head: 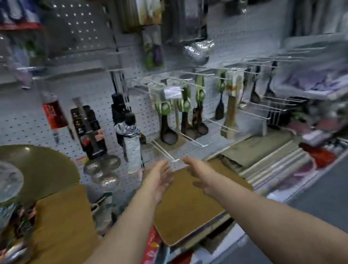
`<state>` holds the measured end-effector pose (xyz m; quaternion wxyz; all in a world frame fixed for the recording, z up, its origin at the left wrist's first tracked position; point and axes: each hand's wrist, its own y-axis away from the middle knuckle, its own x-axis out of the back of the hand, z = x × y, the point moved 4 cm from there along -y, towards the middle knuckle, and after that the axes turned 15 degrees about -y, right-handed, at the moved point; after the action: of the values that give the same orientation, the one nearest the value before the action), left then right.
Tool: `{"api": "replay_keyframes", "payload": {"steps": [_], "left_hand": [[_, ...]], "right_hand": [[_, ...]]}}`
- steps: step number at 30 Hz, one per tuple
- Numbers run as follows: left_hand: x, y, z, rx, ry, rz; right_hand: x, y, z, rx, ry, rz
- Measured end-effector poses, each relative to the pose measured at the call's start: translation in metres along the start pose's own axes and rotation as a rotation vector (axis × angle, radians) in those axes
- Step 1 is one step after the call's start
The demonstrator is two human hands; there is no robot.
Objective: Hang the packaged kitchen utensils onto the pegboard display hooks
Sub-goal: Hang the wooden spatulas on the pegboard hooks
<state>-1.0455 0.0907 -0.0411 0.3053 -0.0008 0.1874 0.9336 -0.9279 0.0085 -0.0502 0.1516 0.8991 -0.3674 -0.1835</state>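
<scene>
Both your hands are out in front of you with nothing in them. Your left hand (161, 177) has its fingers spread loose, and so does your right hand (200, 173). The tip of a bare hook (167, 153) sits just between the two grips, a little above them, and its long rod runs up and away from you to the pegboard (193, 144). The packaged utensils (1, 230) still to hang lie in a blurry pile on the counter (67, 228), well off to your left. So your left hand is nearer to them. Packaged ladles (166, 119) already hang higher up.
</scene>
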Motion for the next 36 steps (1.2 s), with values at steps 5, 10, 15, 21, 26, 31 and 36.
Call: {"api": "replay_keyframes", "payload": {"steps": [5,10,15,21,26,31,36], "left_hand": [[-0.08,-0.037,0.027,-0.107,-0.081,-0.06],[-0.16,-0.102,0.058,-0.196,-0.11,-0.133],[-0.229,-0.181,0.091,-0.221,-0.166,-0.182],[-0.29,-0.285,0.115,-0.271,-0.254,-0.161],[-0.332,-0.357,0.113,-0.28,-0.269,-0.097],[-0.373,-0.406,0.124,-0.337,-0.253,-0.053],[-0.413,-0.428,0.135,-0.417,-0.182,-0.044]], "right_hand": [[0.072,-0.033,-0.039,0.102,-0.084,0.077],[0.126,-0.083,-0.088,0.177,-0.143,0.086],[0.175,-0.15,-0.151,0.212,-0.143,0.181],[0.233,-0.242,-0.193,0.239,-0.152,0.206],[0.28,-0.315,-0.215,0.26,-0.169,0.182],[0.312,-0.4,-0.255,0.284,-0.112,0.007],[0.322,-0.464,-0.28,0.231,0.007,-0.283]]}}
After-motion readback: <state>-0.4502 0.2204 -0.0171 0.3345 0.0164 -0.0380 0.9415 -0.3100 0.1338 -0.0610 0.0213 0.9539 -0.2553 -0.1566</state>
